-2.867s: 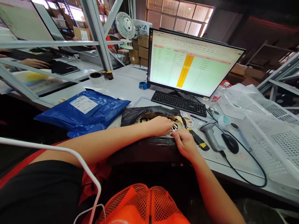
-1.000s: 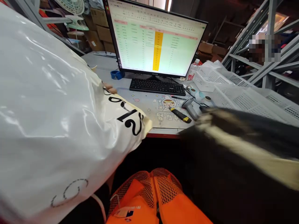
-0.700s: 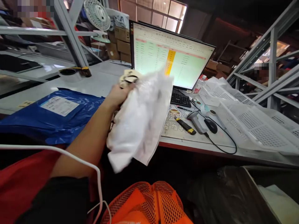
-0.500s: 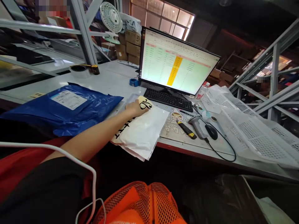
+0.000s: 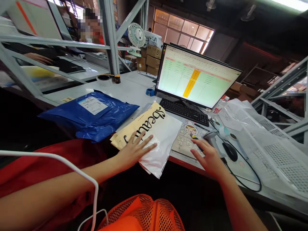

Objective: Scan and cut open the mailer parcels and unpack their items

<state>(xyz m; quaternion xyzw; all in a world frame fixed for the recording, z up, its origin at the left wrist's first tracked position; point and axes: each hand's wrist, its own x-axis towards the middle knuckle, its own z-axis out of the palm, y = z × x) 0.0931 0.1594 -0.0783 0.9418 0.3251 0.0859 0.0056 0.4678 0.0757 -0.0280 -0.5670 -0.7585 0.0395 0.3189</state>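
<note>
My left hand (image 5: 134,149) lies flat with fingers spread on a white and cream plastic mailing bag (image 5: 157,136) printed with black script lettering. The bag rests on the desk, its near corner sticking out past the front edge. To the right, my right hand (image 5: 209,157) is open, thumb and fingers apart, over a yellow and black utility knife (image 5: 194,137) that it partly covers. Just beyond that hand is a grey barcode scanner (image 5: 211,138), also partly hidden. A blue plastic parcel (image 5: 106,112) with a white label lies left of the mailing bag.
Behind the bag stand a keyboard (image 5: 184,111) and a monitor (image 5: 197,77). A black mouse (image 5: 229,151) with its cable sits at right, beside white perforated plastic trays (image 5: 276,144). Tape rolls, including a blue one (image 5: 150,92), lie farther back. A white cable (image 5: 79,171) crosses at left.
My left hand has moved from the bag's far end to its near part, opening flat, and more cream area and lettering show. My right hand has come into view by the knife.
</note>
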